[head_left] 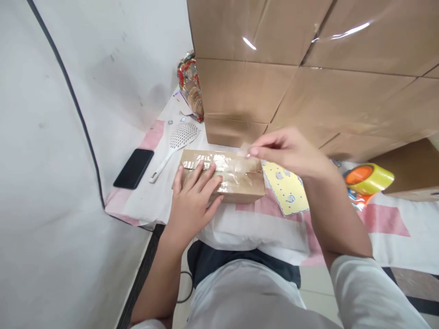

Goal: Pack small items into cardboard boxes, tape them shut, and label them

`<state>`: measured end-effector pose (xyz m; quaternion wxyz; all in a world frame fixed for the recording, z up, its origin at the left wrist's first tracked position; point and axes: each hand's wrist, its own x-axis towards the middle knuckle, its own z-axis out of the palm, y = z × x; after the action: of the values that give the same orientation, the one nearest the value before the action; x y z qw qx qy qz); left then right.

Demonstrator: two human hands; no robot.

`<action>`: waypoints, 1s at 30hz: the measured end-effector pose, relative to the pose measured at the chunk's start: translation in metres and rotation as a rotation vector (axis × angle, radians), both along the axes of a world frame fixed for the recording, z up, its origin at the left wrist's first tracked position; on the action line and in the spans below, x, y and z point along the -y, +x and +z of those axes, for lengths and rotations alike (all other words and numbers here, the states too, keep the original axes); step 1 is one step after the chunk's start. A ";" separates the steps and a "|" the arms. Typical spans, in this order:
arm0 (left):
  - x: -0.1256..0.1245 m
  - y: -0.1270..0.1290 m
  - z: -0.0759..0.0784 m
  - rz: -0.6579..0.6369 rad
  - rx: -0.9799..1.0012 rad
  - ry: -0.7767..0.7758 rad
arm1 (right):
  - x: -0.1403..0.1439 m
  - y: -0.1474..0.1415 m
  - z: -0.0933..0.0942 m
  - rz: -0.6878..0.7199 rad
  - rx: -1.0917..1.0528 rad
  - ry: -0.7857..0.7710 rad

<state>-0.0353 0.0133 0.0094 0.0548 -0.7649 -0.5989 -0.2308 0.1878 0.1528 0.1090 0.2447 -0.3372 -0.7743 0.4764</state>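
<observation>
A small brown cardboard box (245, 187) lies in front of me, with shiny clear tape across its top. My left hand (194, 196) rests on the box's left part, fingers spread and flat. Above the box's right end, my right hand (291, 151) is closed in a pinch. A translucent strip of clear tape (245, 147) shows at its fingertips; its far end is hard to make out against the box. Under my right wrist lies a yellow card (286, 189) with blue-edged grey spots.
Tall stacked cartons (247, 87) stand right behind the box. To the left are a white slotted skimmer (183, 135) and a black phone (133, 168). A yellow tape roll (377, 178) and an open carton (411, 167) sit at the right. A black cable (73, 96) runs along the wall.
</observation>
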 end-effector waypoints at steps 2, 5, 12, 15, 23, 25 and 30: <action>0.000 -0.001 -0.003 0.002 0.016 0.023 | 0.008 0.010 0.018 0.025 -0.201 -0.010; -0.001 -0.002 -0.006 0.007 0.043 0.051 | 0.009 0.012 0.032 0.162 -0.296 -0.159; -0.001 0.000 -0.007 0.015 0.047 0.068 | -0.015 -0.032 -0.016 0.036 0.260 -0.078; 0.000 0.000 -0.006 0.017 0.049 0.072 | -0.012 -0.031 -0.021 0.023 0.241 -0.052; -0.001 0.001 -0.007 0.027 0.058 0.079 | 0.006 -0.002 0.024 0.214 -0.216 -0.158; -0.001 0.001 -0.007 0.032 0.057 0.076 | 0.003 -0.006 0.016 0.275 -0.199 -0.248; -0.001 0.001 -0.007 0.033 0.069 0.075 | -0.011 -0.026 -0.027 0.141 0.181 -0.092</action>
<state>-0.0339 0.0145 0.0028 0.0663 -0.7440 -0.6038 -0.2784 0.1618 0.1639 0.0824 0.1240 -0.3341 -0.7923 0.4952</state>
